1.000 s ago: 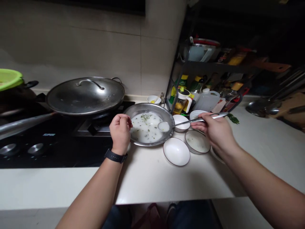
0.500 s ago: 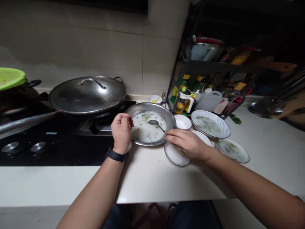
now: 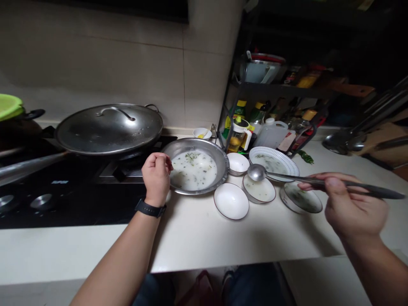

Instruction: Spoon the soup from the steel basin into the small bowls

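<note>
My left hand (image 3: pixel 157 172), wearing a dark wristband, is closed at the left rim of a metal basin (image 3: pixel 223 170) of whitish soup with green bits. My right hand (image 3: pixel 353 208) grips the handle of a metal ladle (image 3: pixel 256 172). The ladle's head hangs over the back edge of a bowl with some soup (image 3: pixel 259 191) in it. In front of that stands an empty white bowl (image 3: pixel 231 202), and behind it another white bowl (image 3: pixel 238 163). Below the ladle handle is a fuller soup bowl (image 3: pixel 302 199), and a ribbed-rim dish of soup (image 3: pixel 290 168) lies behind.
A lidded wok (image 3: pixel 111 131) sits on the black stove (image 3: pixel 79 204) at left, near a green basket (image 3: pixel 11 106). A rack (image 3: pixel 270 88) with bottles and an oil jug (image 3: pixel 237 136) stands behind the bowls. A small dish (image 3: pixel 202 134) is behind the basin.
My right hand has moved right, lifting the ladle out of the basin to above the bowls. Soup now shows in the middle bowl. My left hand keeps its place at the rim.
</note>
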### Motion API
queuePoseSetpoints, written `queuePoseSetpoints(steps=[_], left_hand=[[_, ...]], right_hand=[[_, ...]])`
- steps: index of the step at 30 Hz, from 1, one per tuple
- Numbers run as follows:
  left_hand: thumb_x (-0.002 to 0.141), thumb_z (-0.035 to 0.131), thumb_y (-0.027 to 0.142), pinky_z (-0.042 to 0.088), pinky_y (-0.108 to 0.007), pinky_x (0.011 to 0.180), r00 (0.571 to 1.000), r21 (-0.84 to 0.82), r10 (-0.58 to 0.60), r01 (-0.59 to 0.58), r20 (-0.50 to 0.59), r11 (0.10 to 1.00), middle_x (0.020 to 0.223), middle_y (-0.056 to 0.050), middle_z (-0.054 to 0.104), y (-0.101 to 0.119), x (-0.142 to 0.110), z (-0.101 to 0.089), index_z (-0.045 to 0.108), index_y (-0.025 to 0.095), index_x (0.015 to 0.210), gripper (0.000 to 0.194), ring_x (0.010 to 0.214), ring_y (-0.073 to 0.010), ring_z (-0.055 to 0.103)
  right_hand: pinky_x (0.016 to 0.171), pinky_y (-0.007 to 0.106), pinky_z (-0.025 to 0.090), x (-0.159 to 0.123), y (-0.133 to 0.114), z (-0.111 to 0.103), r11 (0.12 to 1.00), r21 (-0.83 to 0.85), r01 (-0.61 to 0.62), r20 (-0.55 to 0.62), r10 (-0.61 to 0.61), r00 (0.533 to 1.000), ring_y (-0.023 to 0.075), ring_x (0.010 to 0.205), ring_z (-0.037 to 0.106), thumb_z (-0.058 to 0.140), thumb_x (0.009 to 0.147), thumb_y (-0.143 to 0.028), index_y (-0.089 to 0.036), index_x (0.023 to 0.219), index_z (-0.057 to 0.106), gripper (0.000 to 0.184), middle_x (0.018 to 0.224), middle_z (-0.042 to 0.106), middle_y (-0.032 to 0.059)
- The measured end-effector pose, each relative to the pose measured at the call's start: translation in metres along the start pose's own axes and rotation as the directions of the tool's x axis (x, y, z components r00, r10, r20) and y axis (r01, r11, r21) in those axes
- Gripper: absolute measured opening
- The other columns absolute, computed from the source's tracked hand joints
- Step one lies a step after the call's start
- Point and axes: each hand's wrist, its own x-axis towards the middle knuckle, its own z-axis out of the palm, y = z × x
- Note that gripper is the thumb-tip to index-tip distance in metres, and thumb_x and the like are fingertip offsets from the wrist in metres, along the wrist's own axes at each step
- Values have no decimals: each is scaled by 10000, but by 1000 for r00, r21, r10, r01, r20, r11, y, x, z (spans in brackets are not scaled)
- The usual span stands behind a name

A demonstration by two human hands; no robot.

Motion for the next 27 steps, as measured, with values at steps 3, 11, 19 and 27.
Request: queuePoseSetpoints(steps=[3, 11, 19, 27], left_hand=[[826, 577, 226, 347, -178, 426, 1000, 0, -3, 3, -2, 1000, 586, 24, 581, 0, 0, 0, 598, 184, 726, 111, 467, -84, 508], [808, 573, 231, 354, -174, 432, 1000, 23, -13, 14, -7, 1000, 582, 30, 579, 1, 0, 0, 597, 189, 732, 90, 468, -80, 508], [814, 579, 247, 351, -174, 427, 1000, 34, -13, 13, -10, 999, 595, 29, 580, -1, 0, -1, 596, 187, 744, 94, 469, -80, 509], [804, 572, 233, 354, -178, 430, 1000, 25, -12, 12, -8, 1000, 582, 31, 569, 1, -1, 0, 596, 188, 734, 87, 468, -82, 506]], right_hand=[[976, 374, 587, 2, 19, -16, 948, -159, 274, 216, -238, 947, 226, 805, 727, 715, 792, -357, -254, 766, 800, 136, 807, 746, 73], [833, 347, 642, -10, 34, -11, 995, -84, 53, 160, -39, 986, 220, 705, 747, 746, 785, -377, -219, 761, 784, 164, 756, 752, 89], [513, 256, 637, 12, 33, -4, 887, 256, -385, 31, 390, 920, 227, 488, 722, 778, 746, -178, -123, 739, 670, 122, 632, 680, 73], [479, 261, 633, 21, 26, -12, 866, 334, -373, 26, 387, 922, 231, 462, 714, 662, 757, -42, -108, 687, 686, 99, 598, 663, 65]])
